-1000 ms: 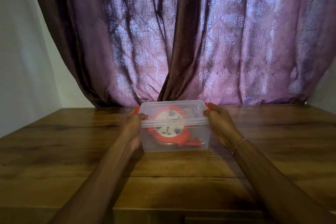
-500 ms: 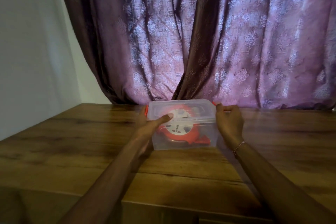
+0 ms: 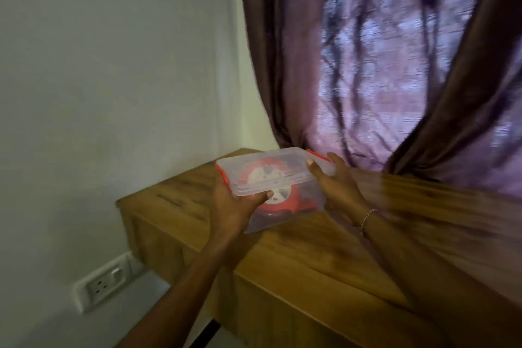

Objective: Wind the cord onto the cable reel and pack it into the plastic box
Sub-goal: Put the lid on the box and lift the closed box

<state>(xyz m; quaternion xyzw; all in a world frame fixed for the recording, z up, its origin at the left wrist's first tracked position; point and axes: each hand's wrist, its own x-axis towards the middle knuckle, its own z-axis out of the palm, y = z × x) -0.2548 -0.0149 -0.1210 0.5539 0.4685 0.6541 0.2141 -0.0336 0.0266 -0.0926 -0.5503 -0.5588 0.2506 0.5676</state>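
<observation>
Box [image 3: 285, 178] between both hands' fingers [image 3: 264, 195]

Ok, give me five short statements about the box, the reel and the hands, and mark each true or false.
1. The lid is on the plastic box. True.
2. The cable reel lies on the table beside the box. False: it is inside the box, seen through the clear plastic.
3. Both hands grip the box, left hand and right hand. True.
4. The curtain is green. False: it is purple and brown.
5. A wall socket sits on the wall to the left, lower than the table top. True.
</observation>
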